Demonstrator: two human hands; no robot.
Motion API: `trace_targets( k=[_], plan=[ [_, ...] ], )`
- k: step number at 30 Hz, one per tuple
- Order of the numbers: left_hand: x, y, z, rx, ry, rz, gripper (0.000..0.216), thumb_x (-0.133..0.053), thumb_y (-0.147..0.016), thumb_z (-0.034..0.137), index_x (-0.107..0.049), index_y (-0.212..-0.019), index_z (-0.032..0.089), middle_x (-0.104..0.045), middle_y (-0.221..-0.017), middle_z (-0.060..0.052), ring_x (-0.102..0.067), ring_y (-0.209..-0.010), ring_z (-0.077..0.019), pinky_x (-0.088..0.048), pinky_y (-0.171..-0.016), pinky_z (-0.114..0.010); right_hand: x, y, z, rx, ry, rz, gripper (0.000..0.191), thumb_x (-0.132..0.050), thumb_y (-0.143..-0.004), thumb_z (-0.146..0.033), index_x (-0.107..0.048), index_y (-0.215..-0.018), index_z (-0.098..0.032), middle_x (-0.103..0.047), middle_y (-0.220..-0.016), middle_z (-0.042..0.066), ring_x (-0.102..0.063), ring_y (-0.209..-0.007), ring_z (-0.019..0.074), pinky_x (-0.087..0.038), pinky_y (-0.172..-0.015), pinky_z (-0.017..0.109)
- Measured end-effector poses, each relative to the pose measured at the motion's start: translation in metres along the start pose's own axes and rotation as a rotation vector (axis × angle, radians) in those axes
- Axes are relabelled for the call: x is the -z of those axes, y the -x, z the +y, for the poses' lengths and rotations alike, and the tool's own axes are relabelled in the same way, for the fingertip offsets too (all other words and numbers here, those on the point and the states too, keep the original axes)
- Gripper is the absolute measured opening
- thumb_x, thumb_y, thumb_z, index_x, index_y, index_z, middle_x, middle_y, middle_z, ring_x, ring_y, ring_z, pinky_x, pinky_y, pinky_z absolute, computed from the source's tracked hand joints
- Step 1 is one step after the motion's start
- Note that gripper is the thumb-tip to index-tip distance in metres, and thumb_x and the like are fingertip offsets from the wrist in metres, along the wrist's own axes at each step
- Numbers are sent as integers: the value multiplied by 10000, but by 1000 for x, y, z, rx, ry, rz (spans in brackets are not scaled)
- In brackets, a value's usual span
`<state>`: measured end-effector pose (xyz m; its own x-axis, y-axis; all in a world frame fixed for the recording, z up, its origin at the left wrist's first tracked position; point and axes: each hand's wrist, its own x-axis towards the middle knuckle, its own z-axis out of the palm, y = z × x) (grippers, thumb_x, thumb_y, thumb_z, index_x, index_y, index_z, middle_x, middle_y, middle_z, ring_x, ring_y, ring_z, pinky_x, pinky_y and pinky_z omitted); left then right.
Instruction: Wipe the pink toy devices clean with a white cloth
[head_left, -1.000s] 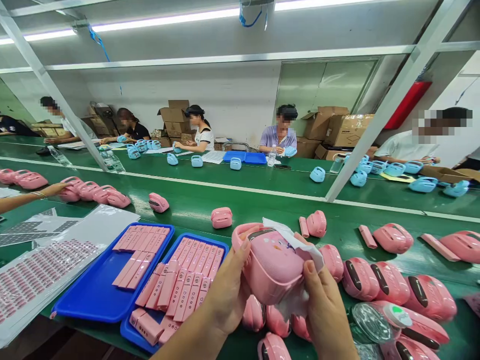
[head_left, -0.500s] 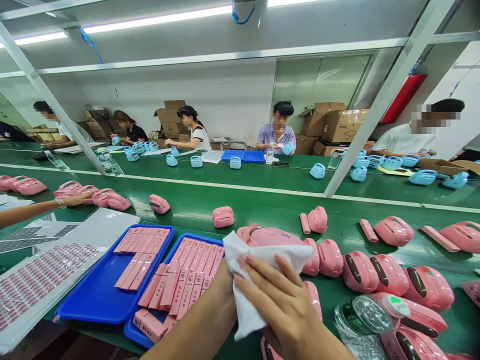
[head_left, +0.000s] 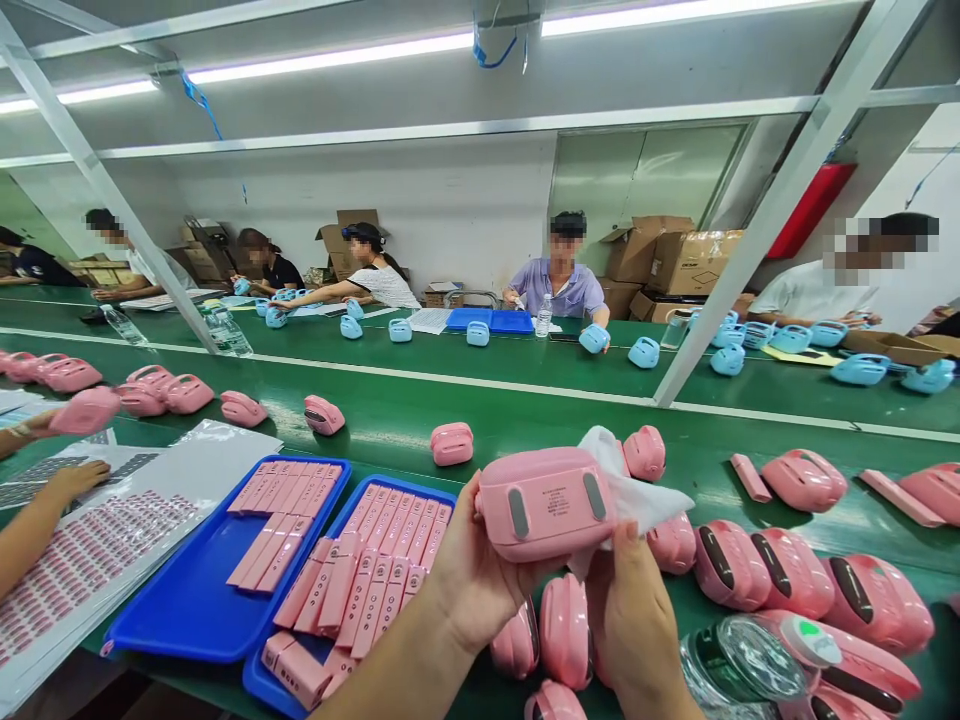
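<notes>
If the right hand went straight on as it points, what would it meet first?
Beyond the white cloth that the right hand holds, probably the pink housing in the left hand, though depth there is unclear.

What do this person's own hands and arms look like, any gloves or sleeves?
The left hand and right hand are both gloveless. The forearms in view show no sleeve, watch, bracelet or cable. Parts of both hands are hidden, so rings can't be ruled out.
</notes>
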<state>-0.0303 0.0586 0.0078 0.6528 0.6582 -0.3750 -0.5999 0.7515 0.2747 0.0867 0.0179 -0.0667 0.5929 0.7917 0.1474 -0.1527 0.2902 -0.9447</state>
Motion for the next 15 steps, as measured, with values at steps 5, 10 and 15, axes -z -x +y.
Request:
trace_targets(
  k=[5,10,15],
  plan=[
    [10,-3,0,-158,-227,-90,445,-470,-844,385,-585,-1190,130,-723,-986,-111,-651,-980,-287,-474,-901,-423,2,-9,-17,-249,-136,-109,460,-543,-819,-602,-648,-1010,-197,-662,-878,35,-617,-853,245,-530,-757,364],
    [30,-6,-1,-164,-402,-78,414,-521,-814,386,-621,-1140,152,-697,-1058,-144,-644,-984,-341,-434,-925,-506,5,-10,-13,-504,-200,-185,461,-644,-697,-596,-675,-883,-175,-674,-799,60,-625,-855,305,-540,-740,411],
    [56,-16,4,-287,-683,-51,462,-747,-648,422,-668,-1042,195,-678,-1072,-119,-596,-1055,-315,-407,-956,-423,7,-5,7,-462,-176,-130,477,-720,-672,-517,-648,-1013,-193,-649,-1082,62,-492,-1172,298,-424,-968,409]
  ],
)
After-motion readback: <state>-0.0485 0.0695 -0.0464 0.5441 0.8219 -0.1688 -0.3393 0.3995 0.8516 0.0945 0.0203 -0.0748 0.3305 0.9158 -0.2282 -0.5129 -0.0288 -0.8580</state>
